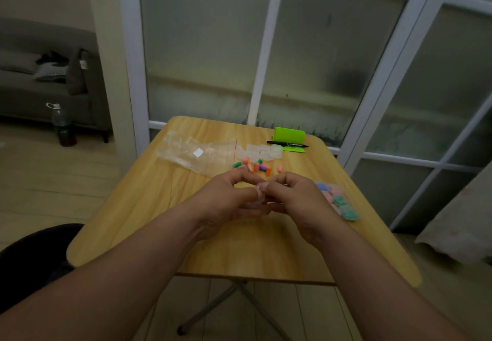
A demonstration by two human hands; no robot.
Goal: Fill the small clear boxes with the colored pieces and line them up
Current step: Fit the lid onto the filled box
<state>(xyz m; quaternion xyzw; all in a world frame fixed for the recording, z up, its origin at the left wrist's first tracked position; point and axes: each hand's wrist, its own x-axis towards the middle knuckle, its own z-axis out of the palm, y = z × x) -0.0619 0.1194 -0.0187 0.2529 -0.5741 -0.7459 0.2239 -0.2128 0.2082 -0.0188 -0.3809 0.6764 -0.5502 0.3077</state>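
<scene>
I see both hands meeting at the centre of the frame, above the wooden table. The left hand and the right hand have their fingers curled inward, and together they pinch one small clear box between the fingertips. The box is blurred, so I cannot tell whether its lid is on or whether it holds a piece. Just above the hands in the frame, the loose colored pieces lie scattered on the table: pink, green, orange and purple. Directly above them sits a cluster of empty clear boxes, touching one another. To the left of that cluster lies a transparent zip bag with a red seal line and a white label. To the right of the right hand, near the table edge, a group of filled boxes shows blue, pink and teal contents, packed close together. At the upper right of the table stands a green holder with a black marker lying across it. A bottle stands on the floor at the left of the frame.
</scene>
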